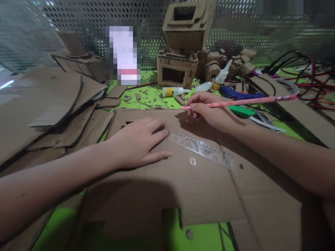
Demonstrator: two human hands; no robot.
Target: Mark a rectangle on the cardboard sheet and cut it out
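A large flat sheet of brown cardboard [204, 195] with cut-out notches lies in front of me. My left hand [142, 141] rests on it palm down, thumb stretched apart, its fingertips at the left end of a clear plastic ruler [199, 146]. The ruler lies slanted across the sheet. Near the sheet's far edge, my right hand [202, 108] is closed around a long pink pencil [243, 102]. The pencil's tip points left and its back end extends over my forearm. A small clear scrap [193, 161] lies below the ruler.
Behind the sheet are glue bottles [172, 91], a blue glue gun [239, 93], a green-handled tool [242, 111] and box-shaped cardboard models [176, 71]. Cardboard pieces [52, 94] are stacked at left. Cables [311, 73] tangle at right. Perforated mesh [146, 21] rises behind.
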